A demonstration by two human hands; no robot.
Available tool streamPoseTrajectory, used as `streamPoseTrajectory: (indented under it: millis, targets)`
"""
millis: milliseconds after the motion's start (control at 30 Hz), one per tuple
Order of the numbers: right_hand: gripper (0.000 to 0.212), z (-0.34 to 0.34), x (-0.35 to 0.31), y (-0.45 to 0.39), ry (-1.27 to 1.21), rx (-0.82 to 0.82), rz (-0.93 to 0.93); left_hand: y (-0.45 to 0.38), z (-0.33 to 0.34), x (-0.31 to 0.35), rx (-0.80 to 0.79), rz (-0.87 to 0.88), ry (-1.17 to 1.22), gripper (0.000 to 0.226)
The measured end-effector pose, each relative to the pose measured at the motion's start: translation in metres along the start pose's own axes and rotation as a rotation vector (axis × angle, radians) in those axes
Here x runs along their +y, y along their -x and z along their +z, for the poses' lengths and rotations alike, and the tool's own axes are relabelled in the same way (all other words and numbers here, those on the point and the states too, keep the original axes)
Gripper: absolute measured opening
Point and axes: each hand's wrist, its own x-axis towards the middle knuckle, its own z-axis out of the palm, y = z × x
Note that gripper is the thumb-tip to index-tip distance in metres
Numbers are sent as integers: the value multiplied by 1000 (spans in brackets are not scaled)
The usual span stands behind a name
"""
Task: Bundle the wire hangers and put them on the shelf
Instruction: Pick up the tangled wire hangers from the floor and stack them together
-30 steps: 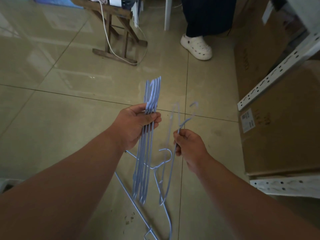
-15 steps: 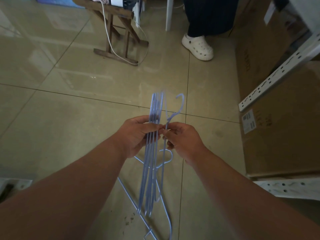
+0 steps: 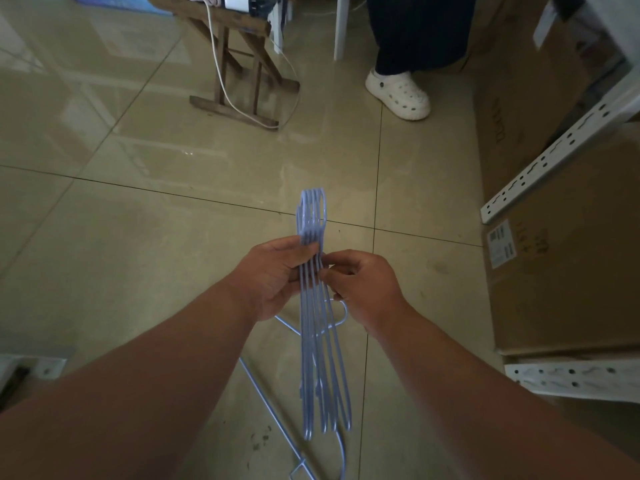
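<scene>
Head view, and the biggest thing I see is the tiled floor (image 3: pixel 121 237) spreading wide and bare ahead of my grip, plenty of room to swing. Off to the right of the grip stand cardboard boxes (image 3: pixel 561 271) and the white slotted shelf frame (image 3: pixel 554 157), whose rail edges I judge the likeliest snag. Next, the bundle of wire hangers (image 3: pixel 313 306) hangs upright between my hands, hooks stacked above the grip. My left hand (image 3: pixel 273 275) is clamped around its necks; my right hand (image 3: pixel 363 289) pinches the same spot from the other side. Below the grip, at least one loose hanger (image 3: pixel 263 393) lies on the floor. I judge the gathering is well along but unfinished, and the shelving is not yet begun.
</scene>
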Motion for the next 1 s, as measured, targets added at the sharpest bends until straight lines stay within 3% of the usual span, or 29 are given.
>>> streamPoseTrajectory:
  millis: [100,533,700,1000]
  targets:
    - [19,1,2,2,-24,-16,28,0,-2,-2,-13,-13,-3,20]
    - [20,9,4,7,-190,-62,188,-5,-3,-8,27,-5,43,40]
    - [14,10,8,14,-195,-205,229,-6,-2,-5,20,27,70,39]
    - [21,15,15,16,-207,-278,175,0,-6,1,40,-30,-10,36]
